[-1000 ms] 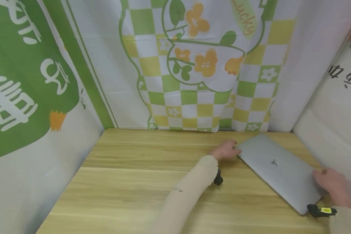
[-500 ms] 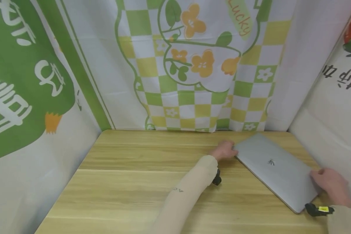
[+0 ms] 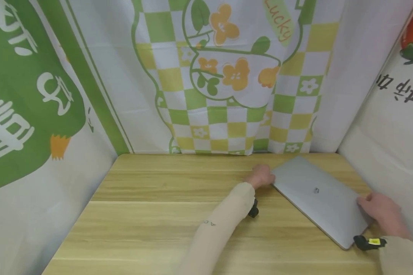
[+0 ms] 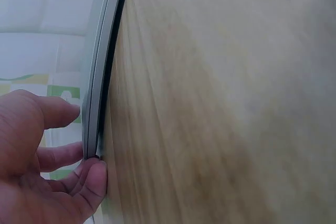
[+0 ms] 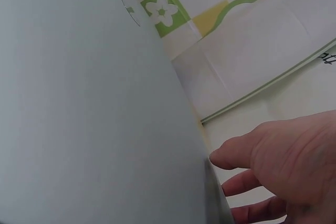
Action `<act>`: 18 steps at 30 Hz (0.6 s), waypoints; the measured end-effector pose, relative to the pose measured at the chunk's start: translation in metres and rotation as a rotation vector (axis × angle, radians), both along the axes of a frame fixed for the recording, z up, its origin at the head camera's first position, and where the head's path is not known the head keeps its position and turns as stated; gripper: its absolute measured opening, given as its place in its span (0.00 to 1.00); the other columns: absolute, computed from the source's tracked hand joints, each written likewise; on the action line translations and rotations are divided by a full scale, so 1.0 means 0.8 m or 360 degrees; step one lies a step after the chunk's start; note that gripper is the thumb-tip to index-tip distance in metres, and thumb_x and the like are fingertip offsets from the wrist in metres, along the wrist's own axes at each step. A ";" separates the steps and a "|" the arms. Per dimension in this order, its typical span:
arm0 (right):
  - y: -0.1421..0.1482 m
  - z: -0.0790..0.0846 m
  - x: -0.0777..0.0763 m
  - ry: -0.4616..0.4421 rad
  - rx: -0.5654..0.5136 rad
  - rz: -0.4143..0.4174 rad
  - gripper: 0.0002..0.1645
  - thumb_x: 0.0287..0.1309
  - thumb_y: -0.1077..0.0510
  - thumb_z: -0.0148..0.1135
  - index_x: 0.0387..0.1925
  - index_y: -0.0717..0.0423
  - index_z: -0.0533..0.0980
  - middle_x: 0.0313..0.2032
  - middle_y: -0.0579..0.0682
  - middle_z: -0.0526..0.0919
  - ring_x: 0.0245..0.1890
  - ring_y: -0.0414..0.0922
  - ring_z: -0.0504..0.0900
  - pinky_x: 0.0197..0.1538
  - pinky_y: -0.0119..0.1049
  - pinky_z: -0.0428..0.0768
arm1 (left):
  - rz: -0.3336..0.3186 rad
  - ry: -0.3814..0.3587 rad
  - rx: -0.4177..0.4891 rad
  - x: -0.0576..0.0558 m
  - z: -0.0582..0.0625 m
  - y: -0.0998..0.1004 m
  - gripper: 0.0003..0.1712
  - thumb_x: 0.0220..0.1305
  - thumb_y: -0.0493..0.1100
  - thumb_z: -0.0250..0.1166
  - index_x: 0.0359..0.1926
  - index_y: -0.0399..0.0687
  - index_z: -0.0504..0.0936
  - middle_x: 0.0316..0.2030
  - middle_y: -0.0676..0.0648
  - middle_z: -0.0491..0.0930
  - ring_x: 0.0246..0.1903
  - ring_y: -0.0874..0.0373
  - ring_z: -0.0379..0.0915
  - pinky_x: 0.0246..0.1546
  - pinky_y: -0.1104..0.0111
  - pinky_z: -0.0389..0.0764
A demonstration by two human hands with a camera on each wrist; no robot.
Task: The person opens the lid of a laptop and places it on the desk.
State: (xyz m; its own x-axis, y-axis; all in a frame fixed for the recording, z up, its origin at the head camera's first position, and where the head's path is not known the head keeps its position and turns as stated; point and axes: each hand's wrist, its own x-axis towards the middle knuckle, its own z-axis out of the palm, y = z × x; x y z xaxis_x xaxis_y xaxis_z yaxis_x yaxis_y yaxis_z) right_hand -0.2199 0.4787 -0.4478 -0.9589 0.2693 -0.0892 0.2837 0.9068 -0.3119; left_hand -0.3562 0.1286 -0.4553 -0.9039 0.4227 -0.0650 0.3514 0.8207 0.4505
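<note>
- Pinched between bent digits, one corner of the closed grey laptop (image 3: 320,210) sat in the left hand (image 3: 260,176); its digits stood only about the laptop's thickness apart.
- On the opposite short side, the right hand (image 3: 382,209) gripped the edge, thumb uppermost; how far its other fingers reached underneath was hidden.
- The laptop lay at a slant on the right part of the wooden table (image 3: 141,229), with the patterned curtain (image 3: 210,114) behind.
- Compared with one second before, the left hand's fingers looked more gathered at the corner, where two had stuck out separately.
- The right hand had come out sharper than its earlier blur. Laptop, table and curtain all appeared further left in the head view, so I could not tell how much the laptop itself had moved.
- Only the left wrist view showed the laptop's thin side, with one fingertip curled at its lower edge.
- The right wrist view showed the lid close up and gaps between the right hand's digits; the head view alone took in the whole lid and its central emblem (image 3: 316,190).
</note>
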 end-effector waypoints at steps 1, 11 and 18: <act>0.000 0.000 0.000 -0.0009 -0.0005 0.0009 0.26 0.63 0.48 0.49 0.32 0.71 0.75 0.24 0.59 0.78 0.27 0.51 0.74 0.27 0.39 0.66 | 0.0011 0.0004 -0.0003 0.000 0.000 -0.001 0.18 0.68 0.49 0.56 0.21 0.48 0.72 0.23 0.51 0.73 0.23 0.59 0.66 0.23 0.72 0.70; -0.007 -0.003 -0.002 0.0069 0.0010 0.0106 0.24 0.63 0.48 0.49 0.30 0.68 0.76 0.23 0.55 0.77 0.24 0.47 0.72 0.24 0.35 0.67 | 0.0066 -0.0083 0.0080 0.000 -0.001 -0.013 0.12 0.67 0.47 0.56 0.29 0.47 0.76 0.28 0.49 0.75 0.22 0.59 0.65 0.20 0.72 0.69; -0.025 0.001 -0.008 0.0073 0.0008 0.0151 0.21 0.63 0.50 0.50 0.26 0.64 0.74 0.21 0.52 0.74 0.24 0.47 0.71 0.24 0.34 0.66 | 0.0070 -0.0146 0.0139 -0.003 -0.001 -0.031 0.10 0.68 0.44 0.54 0.34 0.45 0.79 0.33 0.49 0.77 0.20 0.60 0.63 0.19 0.72 0.68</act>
